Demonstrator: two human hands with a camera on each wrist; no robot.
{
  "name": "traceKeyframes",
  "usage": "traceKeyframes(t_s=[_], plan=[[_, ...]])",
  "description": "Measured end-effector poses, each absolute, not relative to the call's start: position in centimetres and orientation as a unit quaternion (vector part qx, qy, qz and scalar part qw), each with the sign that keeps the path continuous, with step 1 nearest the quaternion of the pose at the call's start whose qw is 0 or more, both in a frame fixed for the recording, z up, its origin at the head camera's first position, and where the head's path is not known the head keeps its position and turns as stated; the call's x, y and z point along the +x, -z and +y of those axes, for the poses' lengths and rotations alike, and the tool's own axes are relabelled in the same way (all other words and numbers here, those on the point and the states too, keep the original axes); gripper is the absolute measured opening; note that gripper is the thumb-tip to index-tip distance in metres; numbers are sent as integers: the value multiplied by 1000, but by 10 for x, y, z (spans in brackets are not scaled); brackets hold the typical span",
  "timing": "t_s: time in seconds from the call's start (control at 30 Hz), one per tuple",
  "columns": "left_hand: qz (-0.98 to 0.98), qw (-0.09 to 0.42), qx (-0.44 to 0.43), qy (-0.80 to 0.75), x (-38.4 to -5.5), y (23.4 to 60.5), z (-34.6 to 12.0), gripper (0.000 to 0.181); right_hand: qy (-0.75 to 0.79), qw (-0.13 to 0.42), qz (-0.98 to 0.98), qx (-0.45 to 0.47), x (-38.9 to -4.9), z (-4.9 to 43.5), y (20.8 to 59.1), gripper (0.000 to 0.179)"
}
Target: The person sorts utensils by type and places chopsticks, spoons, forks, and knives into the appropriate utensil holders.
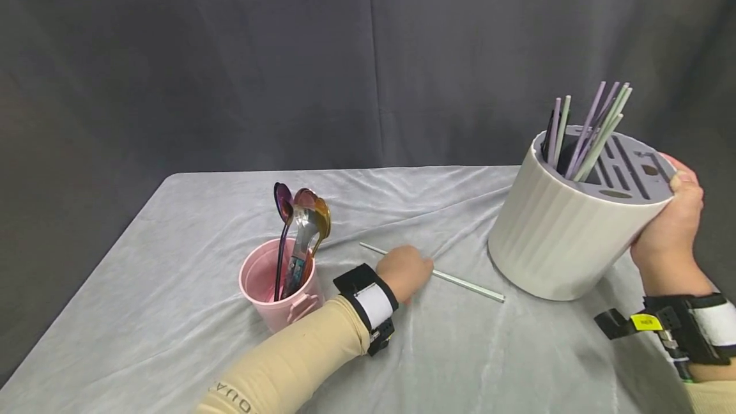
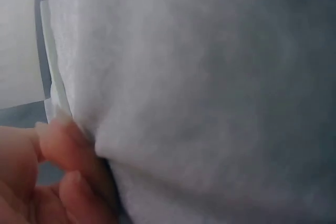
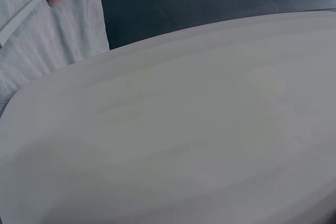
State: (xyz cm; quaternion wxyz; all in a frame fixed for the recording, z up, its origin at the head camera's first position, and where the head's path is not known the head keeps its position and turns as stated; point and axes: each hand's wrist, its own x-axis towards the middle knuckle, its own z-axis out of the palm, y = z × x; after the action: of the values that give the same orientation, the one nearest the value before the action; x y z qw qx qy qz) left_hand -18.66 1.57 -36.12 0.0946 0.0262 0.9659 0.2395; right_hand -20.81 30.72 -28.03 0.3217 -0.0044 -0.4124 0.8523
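Observation:
In the head view my left hand [image 1: 405,271] is over the middle of a pale green chopstick [image 1: 468,285] lying slantwise on the cloth, its two ends showing on either side. Thumb and fingertips [image 2: 63,135] pinch the stick in the left wrist view. My right hand [image 1: 673,229] grips the far right rim of a white ribbed utensil holder [image 1: 552,241], which leans to the right. Lavender and pale green chopsticks [image 1: 592,133] and a dark one stand in the open section of its grey slotted lid [image 1: 644,177]. The holder's wall fills most of the right wrist view.
Left of my left forearm a pink bucket [image 1: 261,267] holds several spoons [image 1: 307,222] with purple, gold and silver heads. A wrinkled light grey cloth [image 1: 190,241] covers the table. Behind the table's back edge hangs a dark grey curtain [image 1: 259,69].

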Motion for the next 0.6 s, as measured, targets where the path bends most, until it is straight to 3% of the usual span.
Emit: traceKeyframes(t_s=[0.27,0.6], plan=[[943,122,-27,-309,-186,356,14,30,-848,332,-414,1,-209,306,281,34],[936,70,-52,-342,-193,361,15,35,-840,331,-430,-8,-207,306,281,34]])
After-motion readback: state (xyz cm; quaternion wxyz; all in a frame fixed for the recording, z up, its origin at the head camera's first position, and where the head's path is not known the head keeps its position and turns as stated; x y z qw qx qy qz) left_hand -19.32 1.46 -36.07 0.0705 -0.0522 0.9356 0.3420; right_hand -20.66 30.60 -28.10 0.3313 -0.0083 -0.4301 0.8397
